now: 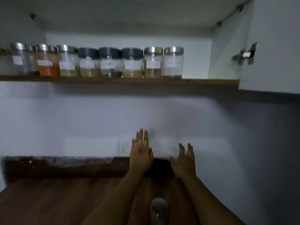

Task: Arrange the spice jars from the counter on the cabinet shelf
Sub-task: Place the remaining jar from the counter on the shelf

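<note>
One spice jar (159, 208) is sitting on the tabletop (48, 200) at its near edge, between your two forearms, while eight are already lining the front edge of the cabinet shelf (113, 81).

Going from the shelf's left end: the row of shelved jars (97, 62) is standing close together, some overlapping in this view, so nudging one while adding another is risking a knock along the line, and any jar pushed forward is sitting right at the lip with nothing to stop it. The open stretch at the shelf's right end, just beside the last steel-lidded jar (173, 62), looks like the safest landing spot, but the cabinet door (276, 46) and its hinge (245, 55) are hanging right there, and a raised elbow could be catching them.

Your left hand (141, 153) is hovering flat with fingers straight, holding nothing. Your right hand (185, 159) is also empty, fingers loosely spread. Both are reaching past the jar, so a forearm drawn back carelessly could be tipping it over the tabletop's near edge.

That jar is showing a rounded steel lid over clear glass; it is blurred, and its contents are too unclear to tell.
</note>
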The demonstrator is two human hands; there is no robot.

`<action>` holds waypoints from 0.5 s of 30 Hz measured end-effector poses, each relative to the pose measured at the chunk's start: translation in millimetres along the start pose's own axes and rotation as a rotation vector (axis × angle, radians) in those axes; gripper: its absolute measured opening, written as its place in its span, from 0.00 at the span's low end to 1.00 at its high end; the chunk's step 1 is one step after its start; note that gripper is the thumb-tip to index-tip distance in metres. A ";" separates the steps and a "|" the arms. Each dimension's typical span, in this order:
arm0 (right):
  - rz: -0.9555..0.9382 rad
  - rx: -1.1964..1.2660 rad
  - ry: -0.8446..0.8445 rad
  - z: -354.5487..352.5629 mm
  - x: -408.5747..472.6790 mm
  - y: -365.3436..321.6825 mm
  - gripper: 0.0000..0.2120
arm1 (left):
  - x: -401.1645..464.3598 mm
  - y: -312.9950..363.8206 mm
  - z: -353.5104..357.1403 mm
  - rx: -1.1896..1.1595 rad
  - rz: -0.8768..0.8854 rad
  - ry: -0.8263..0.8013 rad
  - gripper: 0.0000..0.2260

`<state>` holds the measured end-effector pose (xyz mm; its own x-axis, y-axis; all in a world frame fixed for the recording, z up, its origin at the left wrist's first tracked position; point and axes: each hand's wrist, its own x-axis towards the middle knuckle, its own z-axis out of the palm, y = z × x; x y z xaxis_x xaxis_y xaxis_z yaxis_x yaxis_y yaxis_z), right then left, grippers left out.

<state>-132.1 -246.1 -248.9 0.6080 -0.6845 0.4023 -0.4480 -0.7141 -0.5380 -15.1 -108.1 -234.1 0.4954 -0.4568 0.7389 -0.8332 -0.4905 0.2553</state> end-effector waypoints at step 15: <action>0.069 -0.034 -0.587 154.1 -108.4 57.8 0.52 | -208.9 -71.2 45.6 -0.030 -0.379 -0.677 0.35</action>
<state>-122.9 -190.5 -437.7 0.8330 -0.5412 -0.1151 -0.5147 -0.6816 -0.5201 -48.0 -11.6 -435.0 0.7823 -0.6202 0.0584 -0.5781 -0.6879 0.4388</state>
